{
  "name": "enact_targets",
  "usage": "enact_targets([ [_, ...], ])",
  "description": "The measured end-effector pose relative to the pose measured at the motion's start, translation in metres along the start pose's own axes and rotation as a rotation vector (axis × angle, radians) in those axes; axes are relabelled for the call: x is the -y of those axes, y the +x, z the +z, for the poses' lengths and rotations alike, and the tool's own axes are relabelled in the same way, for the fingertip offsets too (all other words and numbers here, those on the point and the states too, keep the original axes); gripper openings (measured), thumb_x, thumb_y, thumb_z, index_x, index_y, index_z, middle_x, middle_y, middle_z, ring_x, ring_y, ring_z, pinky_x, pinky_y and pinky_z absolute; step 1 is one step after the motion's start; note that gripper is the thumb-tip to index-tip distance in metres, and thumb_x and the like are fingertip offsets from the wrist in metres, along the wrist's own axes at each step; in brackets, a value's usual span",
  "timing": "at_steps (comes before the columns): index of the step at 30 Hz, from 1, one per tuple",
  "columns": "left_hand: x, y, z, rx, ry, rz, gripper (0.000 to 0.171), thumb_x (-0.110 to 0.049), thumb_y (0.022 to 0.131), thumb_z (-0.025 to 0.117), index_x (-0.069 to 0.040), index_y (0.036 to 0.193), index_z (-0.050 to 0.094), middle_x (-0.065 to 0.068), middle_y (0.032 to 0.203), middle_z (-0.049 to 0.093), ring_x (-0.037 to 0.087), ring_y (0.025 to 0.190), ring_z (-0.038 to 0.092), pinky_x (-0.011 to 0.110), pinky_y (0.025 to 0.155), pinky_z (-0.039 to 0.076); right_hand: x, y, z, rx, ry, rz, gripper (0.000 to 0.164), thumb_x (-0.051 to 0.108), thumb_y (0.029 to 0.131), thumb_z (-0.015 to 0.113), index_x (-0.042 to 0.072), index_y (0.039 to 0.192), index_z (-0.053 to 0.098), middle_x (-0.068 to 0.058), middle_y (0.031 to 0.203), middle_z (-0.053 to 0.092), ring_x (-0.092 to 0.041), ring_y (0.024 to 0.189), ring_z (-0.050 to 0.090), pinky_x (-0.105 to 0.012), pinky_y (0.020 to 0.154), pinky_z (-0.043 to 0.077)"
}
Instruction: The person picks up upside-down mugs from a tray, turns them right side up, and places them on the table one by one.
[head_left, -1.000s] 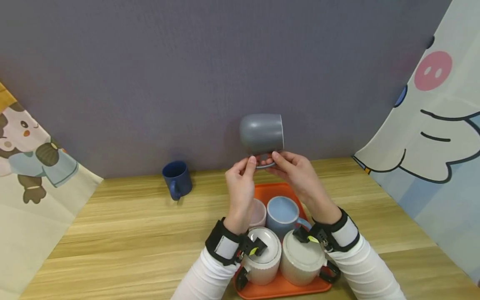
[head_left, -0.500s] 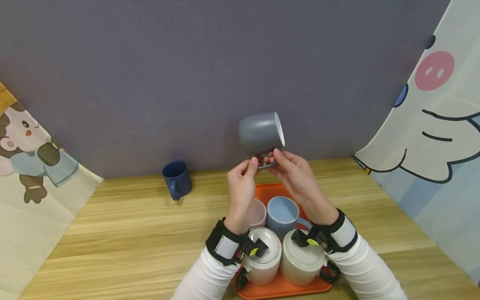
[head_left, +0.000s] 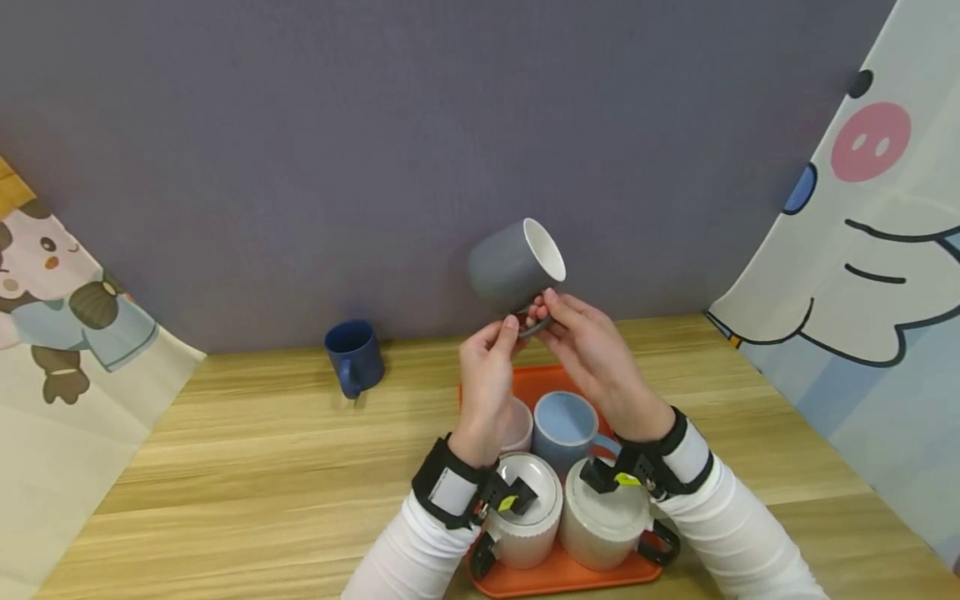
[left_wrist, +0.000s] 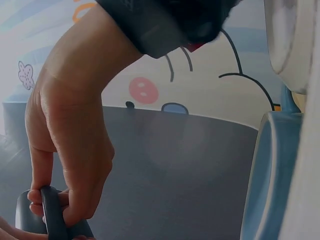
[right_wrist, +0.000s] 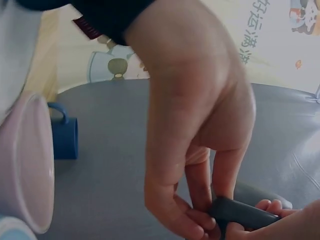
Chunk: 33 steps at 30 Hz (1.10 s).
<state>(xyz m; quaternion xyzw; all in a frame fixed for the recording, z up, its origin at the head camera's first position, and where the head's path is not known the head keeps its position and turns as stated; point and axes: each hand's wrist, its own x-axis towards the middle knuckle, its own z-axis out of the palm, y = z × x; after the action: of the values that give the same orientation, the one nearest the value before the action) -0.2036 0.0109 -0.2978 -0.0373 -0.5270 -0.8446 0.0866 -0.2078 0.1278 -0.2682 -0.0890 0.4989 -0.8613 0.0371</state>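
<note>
A grey mug (head_left: 501, 271) with a white inside is held up in the air in the head view. It lies tilted, its mouth facing up and to the right, its handle (head_left: 536, 327) pointing down. My left hand (head_left: 483, 383) pinches the left part of this handle between thumb and fingers. My right hand (head_left: 603, 362) pinches the handle's right part. In the left wrist view the right hand (left_wrist: 75, 135) reaches down to the dark handle (left_wrist: 53, 215). In the right wrist view the left hand (right_wrist: 195, 115) meets the handle (right_wrist: 245, 212), beside the right hand's fingertips (right_wrist: 275, 206).
Below my hands, an orange tray (head_left: 536, 382) bears a light blue mug (head_left: 566, 422), a pink mug (head_left: 517, 427) and two whitish mugs (head_left: 528, 500) with black handles. A dark blue mug (head_left: 356, 358) stands at the table's back left. A grey wall (head_left: 300, 167) rises behind.
The grey mug has turned from lying sideways, so its mouth points more upward and its white inside shows. Both hands keep their pinch on the handle; the right fingers have shifted slightly up.
</note>
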Motion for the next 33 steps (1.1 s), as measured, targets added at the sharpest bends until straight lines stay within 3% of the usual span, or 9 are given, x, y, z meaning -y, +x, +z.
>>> enact_targets([
  [10, -0.005, 0.006, -0.006, 0.033, 0.063, -0.007, 0.029, -0.009, 0.098, 0.049, 0.016, 0.106, 0.062, 0.005, 0.09, 0.061, 0.009, 0.078, 0.062, 0.032, 0.085, 0.054, 0.006, 0.002, 0.007, 0.033, 0.062, 0.06, 0.017, 0.017, 0.1, 0.045, 0.008, 0.093, 0.057, -0.001, 0.092, 0.054, -0.01, 0.086, 0.054, -0.018, 0.082, 0.048],
  [17, -0.012, 0.01, -0.014, 0.093, 0.063, -0.08, 0.032, -0.011, 0.099, 0.046, 0.016, 0.11, 0.06, -0.001, 0.083, 0.061, 0.01, 0.079, 0.062, 0.033, 0.087, 0.053, 0.005, 0.005, 0.011, 0.024, 0.07, 0.056, 0.018, 0.015, 0.099, 0.046, 0.008, 0.089, 0.059, -0.001, 0.089, 0.056, -0.011, 0.084, 0.055, -0.018, 0.081, 0.048],
  [24, -0.016, 0.013, -0.027, 0.147, 0.103, -0.104, 0.026, -0.01, 0.098, 0.046, 0.013, 0.108, 0.056, 0.001, 0.079, 0.06, 0.01, 0.074, 0.061, 0.027, 0.079, 0.053, 0.003, 0.01, 0.013, -0.002, 0.066, 0.04, 0.018, 0.013, 0.099, 0.047, 0.008, 0.086, 0.059, -0.001, 0.089, 0.056, -0.01, 0.084, 0.056, -0.018, 0.081, 0.048],
  [33, -0.017, 0.013, -0.05, 0.121, 0.336, -0.016, 0.029, -0.012, 0.096, 0.051, 0.007, 0.117, 0.059, 0.011, 0.102, 0.062, 0.015, 0.091, 0.057, 0.036, 0.089, 0.05, -0.001, 0.023, 0.017, -0.017, -0.013, 0.019, 0.016, 0.012, 0.099, 0.046, 0.007, 0.089, 0.057, -0.001, 0.088, 0.057, -0.012, 0.085, 0.056, -0.019, 0.082, 0.048],
])
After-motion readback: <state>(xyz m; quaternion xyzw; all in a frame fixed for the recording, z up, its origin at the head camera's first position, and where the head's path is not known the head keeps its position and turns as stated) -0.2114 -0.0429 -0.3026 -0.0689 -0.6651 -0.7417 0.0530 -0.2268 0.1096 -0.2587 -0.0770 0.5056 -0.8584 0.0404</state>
